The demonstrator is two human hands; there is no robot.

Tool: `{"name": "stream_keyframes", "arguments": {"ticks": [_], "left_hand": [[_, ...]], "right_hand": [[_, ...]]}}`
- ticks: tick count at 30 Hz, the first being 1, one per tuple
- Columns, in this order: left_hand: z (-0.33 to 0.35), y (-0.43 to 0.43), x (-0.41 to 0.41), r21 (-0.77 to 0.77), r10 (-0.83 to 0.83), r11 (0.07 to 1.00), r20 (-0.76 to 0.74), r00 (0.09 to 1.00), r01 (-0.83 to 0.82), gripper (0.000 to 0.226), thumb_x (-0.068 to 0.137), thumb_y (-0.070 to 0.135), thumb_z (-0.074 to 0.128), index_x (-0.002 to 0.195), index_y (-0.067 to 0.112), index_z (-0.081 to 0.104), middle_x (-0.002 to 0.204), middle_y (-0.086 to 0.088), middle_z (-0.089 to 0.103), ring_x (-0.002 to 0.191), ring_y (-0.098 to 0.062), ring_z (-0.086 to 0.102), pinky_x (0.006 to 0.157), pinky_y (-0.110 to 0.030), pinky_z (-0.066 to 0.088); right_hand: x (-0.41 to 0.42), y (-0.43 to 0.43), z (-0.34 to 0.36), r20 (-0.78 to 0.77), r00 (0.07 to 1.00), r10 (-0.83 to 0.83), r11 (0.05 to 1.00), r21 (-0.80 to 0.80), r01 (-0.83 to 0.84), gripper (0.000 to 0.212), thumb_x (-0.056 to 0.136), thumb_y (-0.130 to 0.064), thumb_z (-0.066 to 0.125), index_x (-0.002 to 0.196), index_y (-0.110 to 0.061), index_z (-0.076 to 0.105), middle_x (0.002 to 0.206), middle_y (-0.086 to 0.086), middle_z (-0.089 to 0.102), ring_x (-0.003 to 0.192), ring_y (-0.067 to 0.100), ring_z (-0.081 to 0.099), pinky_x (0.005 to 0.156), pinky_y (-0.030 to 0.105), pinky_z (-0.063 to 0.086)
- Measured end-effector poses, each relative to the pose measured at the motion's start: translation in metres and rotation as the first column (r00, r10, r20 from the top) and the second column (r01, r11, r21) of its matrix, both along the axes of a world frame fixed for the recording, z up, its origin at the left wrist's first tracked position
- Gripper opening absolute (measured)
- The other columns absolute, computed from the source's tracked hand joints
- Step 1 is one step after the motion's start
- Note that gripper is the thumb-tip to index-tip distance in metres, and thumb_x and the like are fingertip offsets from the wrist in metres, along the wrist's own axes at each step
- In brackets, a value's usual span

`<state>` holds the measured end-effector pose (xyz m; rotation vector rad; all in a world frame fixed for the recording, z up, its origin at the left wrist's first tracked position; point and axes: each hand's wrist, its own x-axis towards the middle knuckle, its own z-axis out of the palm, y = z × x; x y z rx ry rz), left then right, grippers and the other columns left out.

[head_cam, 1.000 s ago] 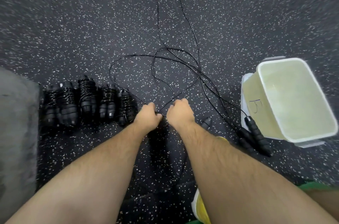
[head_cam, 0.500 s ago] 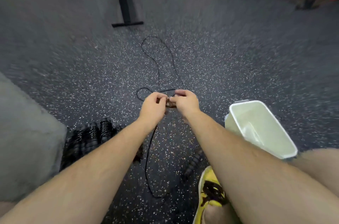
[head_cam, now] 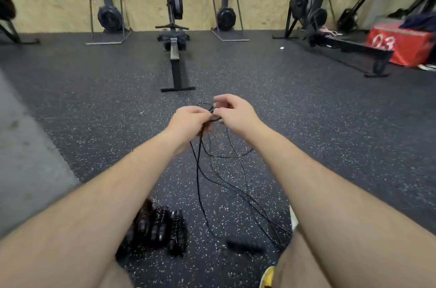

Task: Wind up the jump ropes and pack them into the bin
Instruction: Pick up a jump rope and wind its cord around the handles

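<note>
Left hand gripping the jump rope, my right hand pinching it just beside, cord trailing down to the floor, wound ropes beside my left forearm.

White digits "03" stand on the front face of a red box, which sits at the far right edge of the floor. No other text, label or brand can be read.

Both arms stretch forward; left hand and right hand meet, curled fingers pinching the jump rope.
</note>
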<state>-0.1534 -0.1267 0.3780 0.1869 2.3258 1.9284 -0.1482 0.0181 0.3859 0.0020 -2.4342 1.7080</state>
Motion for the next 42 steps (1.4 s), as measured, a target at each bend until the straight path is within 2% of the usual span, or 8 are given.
{"name": "stream_keyframes", "arguments": {"ticks": [5, 12, 16, 20, 23, 27, 35, 42], "left_hand": [[0.002, -0.011, -0.009, 0.019, -0.003, 1.000, 0.046, 0.999, 0.002, 0.017, 0.097, 0.001, 0.055, 0.092, 0.010, 0.069, 0.074, -0.008, 0.071, 0.072, -0.024, 0.067, 0.072, -0.035, 0.051], [-0.001, -0.025, -0.015, 0.023, -0.020, 1.000, 0.121, 0.992, 0.018, 0.015, 0.102, 0.011, 0.054, 0.091, 0.011, 0.064, 0.079, -0.007, 0.060, 0.062, -0.017, 0.055, 0.062, -0.031, 0.053], [-0.002, -0.031, -0.026, 0.015, 0.063, 0.998, 0.112, 0.992, -0.065, 0.019, 0.096, -0.004, 0.054, 0.105, 0.003, 0.070, 0.091, -0.014, 0.068, 0.067, -0.017, 0.061, 0.067, -0.034, 0.057], [-0.003, -0.033, -0.032, -0.017, 0.056, 0.998, 0.122, 0.991, -0.054, 0.022, 0.091, -0.007, 0.061, 0.108, 0.004, 0.072, 0.100, -0.016, 0.072, 0.079, -0.022, 0.065, 0.073, -0.035, 0.060], [0.000, -0.032, -0.029, -0.003, 0.026, 1.000, 0.113, 0.993, -0.025, 0.026, 0.092, -0.010, 0.058, 0.112, 0.002, 0.069, 0.095, -0.013, 0.070, 0.073, -0.018, 0.065, 0.071, -0.031, 0.059], [0.002, -0.034, -0.027, 0.003, 0.019, 1.000, 0.104, 0.994, -0.020, 0.038, 0.087, -0.020, 0.047, 0.112, 0.001, 0.068, 0.090, -0.010, 0.068, 0.073, -0.019, 0.066, 0.075, -0.032, 0.053], [-0.002, -0.041, -0.025, -0.080, -0.056, 0.995, 0.134, 0.989, 0.067, 0.032, 0.088, -0.017, 0.054, 0.102, 0.007, 0.068, 0.093, -0.012, 0.068, 0.080, -0.020, 0.067, 0.085, -0.036, 0.055], [-0.003, -0.037, -0.023, -0.068, -0.072, 0.995, 0.071, 0.995, 0.077, 0.028, 0.095, -0.007, 0.057, 0.119, 0.005, 0.064, 0.095, -0.011, 0.067, 0.074, -0.019, 0.068, 0.094, -0.049, 0.055]], "right_hand": [[0.002, -0.020, 0.006, -0.071, 0.997, 0.032, 0.989, 0.145, -0.022, 0.035, 0.091, -0.011, 0.061, 0.126, -0.016, 0.064, 0.111, -0.004, 0.065, 0.098, 0.010, 0.059, 0.086, 0.020, 0.042], [-0.001, -0.016, 0.004, 0.014, 0.998, 0.054, 0.979, 0.197, -0.055, 0.031, 0.088, -0.016, 0.063, 0.119, -0.023, 0.063, 0.108, -0.006, 0.066, 0.088, 0.011, 0.060, 0.074, 0.024, 0.049], [0.000, -0.015, 0.004, 0.130, 0.991, 0.014, 0.884, 0.462, -0.073, 0.023, 0.094, -0.039, 0.055, 0.104, -0.025, 0.070, 0.089, -0.005, 0.068, 0.080, 0.016, 0.060, 0.066, 0.027, 0.042], [-0.003, -0.019, -0.002, 0.248, 0.965, -0.091, 0.743, 0.662, -0.100, 0.030, 0.092, -0.047, 0.050, 0.109, -0.029, 0.067, 0.132, 0.008, 0.053, 0.102, 0.028, 0.061, 0.088, 0.035, 0.051], [-0.002, -0.020, -0.003, 0.276, 0.957, -0.086, 0.775, 0.622, -0.110, 0.023, 0.082, -0.036, 0.050, 0.096, -0.031, 0.068, 0.134, 0.007, 0.050, 0.110, 0.031, 0.059, 0.094, 0.042, 0.053], [-0.001, -0.015, -0.004, 0.279, 0.960, 0.011, 0.808, 0.563, -0.172, 0.006, 0.087, -0.025, 0.057, 0.089, -0.025, 0.063, 0.094, -0.002, 0.068, 0.085, 0.020, 0.062, 0.072, 0.028, 0.050], [-0.003, -0.012, -0.003, 0.012, 0.999, 0.040, 0.860, 0.508, -0.041, 0.007, 0.100, -0.030, 0.054, 0.101, -0.026, 0.059, 0.080, -0.008, 0.055, 0.067, 0.013, 0.052, 0.061, 0.030, 0.041], [-0.004, -0.014, -0.008, 0.109, 0.991, 0.076, 0.833, 0.540, -0.123, 0.008, 0.098, -0.029, 0.055, 0.095, -0.025, 0.062, 0.090, -0.003, 0.069, 0.080, 0.018, 0.062, 0.066, 0.029, 0.045]]}}
